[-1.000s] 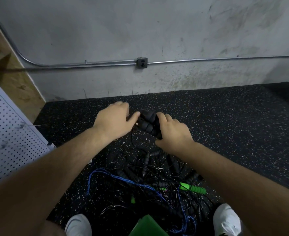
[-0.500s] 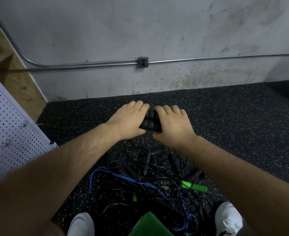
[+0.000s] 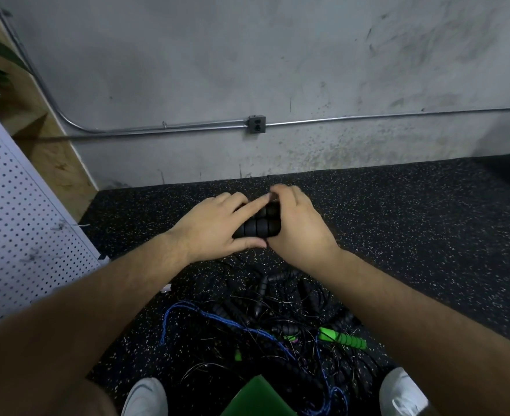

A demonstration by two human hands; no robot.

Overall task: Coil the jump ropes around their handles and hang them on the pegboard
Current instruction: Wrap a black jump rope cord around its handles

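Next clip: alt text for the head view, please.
The left hand and right hand grip a pair of black jump rope handles side by side above a speckled black floor. Below them lies a tangle of black, blue and green ropes; a white pegboard stands at the left.

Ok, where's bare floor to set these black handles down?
Bare floor runs from the left hand and right hand, which grip the black handles, to the wall, and right of the right arm. Crowded: the rope tangle under the forearms, between the shoes.
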